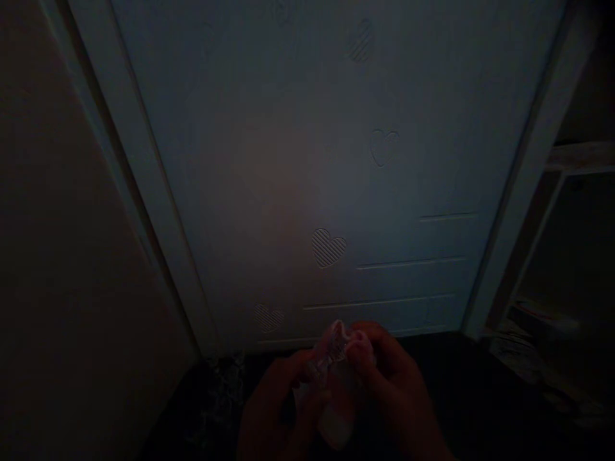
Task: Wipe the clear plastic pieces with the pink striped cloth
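Note:
Low in the dim view, both of my hands grip a small pink-and-white sock (341,394) between them. My left hand (283,403) has its fingers and thumb closed on the sock's left side. On the opposite side, my right hand (391,378) pinches the upper edge with the thumb laid over the fabric. The sock's top is bunched and gathered between the fingers, and its pale rounded end hangs down between my palms. Darkness hides much of the lower fingers and the fine detail of the cloth.
A pale panel (288,160) with embossed hearts and lines stands upright ahead, framed by trim (139,173). A brownish wall (62,256) rises at left. Dark patterned fabric (225,390) lies below. Shelving with indistinct items (542,320) stands at right.

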A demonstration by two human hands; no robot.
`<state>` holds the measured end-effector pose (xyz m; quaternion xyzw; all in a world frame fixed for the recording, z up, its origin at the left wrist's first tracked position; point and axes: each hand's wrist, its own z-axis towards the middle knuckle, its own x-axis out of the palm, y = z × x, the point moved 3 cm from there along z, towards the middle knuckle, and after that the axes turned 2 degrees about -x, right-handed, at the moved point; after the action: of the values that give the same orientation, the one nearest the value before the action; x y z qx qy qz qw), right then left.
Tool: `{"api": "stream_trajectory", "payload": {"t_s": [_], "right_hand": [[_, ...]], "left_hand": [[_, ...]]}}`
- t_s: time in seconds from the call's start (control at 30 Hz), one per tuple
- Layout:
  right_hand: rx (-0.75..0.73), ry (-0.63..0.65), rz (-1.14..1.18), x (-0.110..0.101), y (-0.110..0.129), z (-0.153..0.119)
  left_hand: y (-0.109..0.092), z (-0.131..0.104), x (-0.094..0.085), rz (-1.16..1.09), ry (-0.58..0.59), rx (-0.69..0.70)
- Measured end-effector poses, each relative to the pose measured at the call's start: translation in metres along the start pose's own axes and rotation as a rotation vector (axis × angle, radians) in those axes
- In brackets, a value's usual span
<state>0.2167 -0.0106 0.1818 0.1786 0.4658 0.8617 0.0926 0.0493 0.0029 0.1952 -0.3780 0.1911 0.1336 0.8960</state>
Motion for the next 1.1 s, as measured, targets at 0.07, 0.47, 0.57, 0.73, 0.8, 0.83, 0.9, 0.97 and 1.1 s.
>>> {"api": "stream_trajectory", "payload": {"t_s": [0.07, 0.47, 0.57, 0.73, 0.8, 0.83, 0.9, 0.97, 1.1], "right_hand": [[-0.002, -0.005, -0.016, 0.001, 0.001, 0.000], [-0.100, -0.047, -0.129, 0.001, 0.005, -0.002], [-0.144, -0.009, -0.141, 0.002, 0.005, -0.003], [-0.173, 0.025, -0.150, 0.003, 0.006, -0.002], [-0.233, -0.015, -0.166, 0.003, 0.010, -0.001], [-0.258, -0.030, -0.174, 0.003, 0.012, -0.001], [-0.279, -0.050, -0.183, 0.004, 0.014, 0.000], [-0.273, -0.060, -0.189, 0.004, 0.015, 0.000], [-0.276, -0.062, -0.213, 0.003, 0.013, -0.001]], "left_hand": [[0.000, -0.001, 0.000, -0.004, 0.003, -0.008], [-0.002, 0.000, 0.001, -0.112, -0.012, -0.151], [-0.006, 0.000, 0.003, -0.143, -0.023, -0.183], [-0.007, -0.003, 0.006, -0.208, -0.084, -0.247], [-0.005, -0.005, 0.008, -0.220, -0.085, -0.307], [-0.004, -0.006, 0.008, -0.226, -0.087, -0.333], [-0.002, -0.007, 0.008, -0.233, -0.090, -0.368], [-0.003, -0.007, 0.008, -0.236, -0.084, -0.377], [-0.005, -0.005, 0.008, -0.226, -0.056, -0.344]]}}
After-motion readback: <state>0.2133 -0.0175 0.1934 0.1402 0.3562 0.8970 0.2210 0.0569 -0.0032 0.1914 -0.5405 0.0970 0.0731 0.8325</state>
